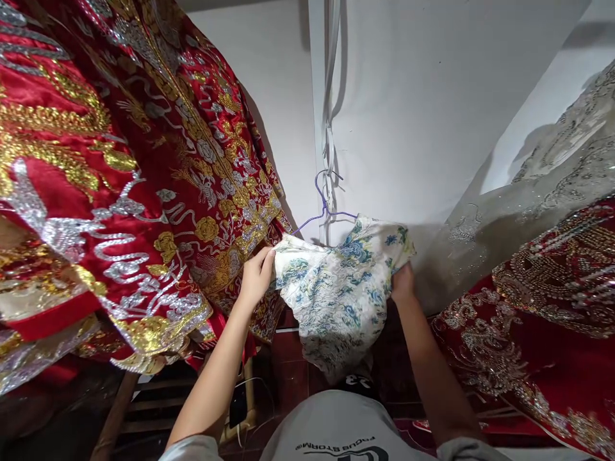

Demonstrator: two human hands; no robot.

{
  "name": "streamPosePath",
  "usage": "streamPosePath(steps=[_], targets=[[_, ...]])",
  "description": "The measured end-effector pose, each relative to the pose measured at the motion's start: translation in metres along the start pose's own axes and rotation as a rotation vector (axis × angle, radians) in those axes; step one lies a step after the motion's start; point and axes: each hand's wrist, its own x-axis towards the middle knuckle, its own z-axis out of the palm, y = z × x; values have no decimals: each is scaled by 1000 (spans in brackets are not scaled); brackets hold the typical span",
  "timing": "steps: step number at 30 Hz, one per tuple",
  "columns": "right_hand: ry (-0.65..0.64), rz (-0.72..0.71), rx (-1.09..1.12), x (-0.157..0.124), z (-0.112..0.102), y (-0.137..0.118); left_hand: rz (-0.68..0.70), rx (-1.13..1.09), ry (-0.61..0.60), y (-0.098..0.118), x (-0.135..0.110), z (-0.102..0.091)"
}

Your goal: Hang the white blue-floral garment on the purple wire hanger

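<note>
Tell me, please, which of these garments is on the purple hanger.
The blue-flowered white top, between the left hand and right hand; the embroidered garment at left and beaded garment at right are red, the sparkly garment greyish.

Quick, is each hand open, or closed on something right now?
Left hand: closed, pinching the floral top.
Right hand: at the floral top's other side, fingers hidden; grip can't be told.

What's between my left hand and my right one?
In the head view, a floral top spans from your left hand to your right hand, with a purple hanger at its neckline.
</note>
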Motion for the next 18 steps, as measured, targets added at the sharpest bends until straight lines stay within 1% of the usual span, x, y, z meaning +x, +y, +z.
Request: streamPosePath(steps=[3, 5, 8, 10, 11, 13, 14, 16, 17, 18], targets=[[48, 26, 132, 9, -9, -16, 22, -58, 43, 5, 3, 3], [87, -34, 145, 21, -9, -34, 57, -88, 70, 16, 11, 7], [149, -156, 125, 33, 4, -62, 91, -107, 42, 35, 26, 17], [145, -197, 97, 27, 18, -72, 94, -119, 43, 44, 34, 26], [119, -191, 74, 19, 25, -75, 92, -127, 63, 46, 36, 31], [-6, -131, 15, -3, 35, -75, 83, -168, 153, 44, 39, 41], [-113, -88, -19, -16, 37, -74, 71, -205, 213, 41, 40, 44], [-407, -25, -84, -38, 36, -72, 20, -325, 342, 35, 38, 50], [-559, -14, -99, -46, 33, -70, -22, -406, 393, 32, 36, 52], [-682, -16, -106, -52, 30, -69, -72, -498, 426, 31, 34, 54]])
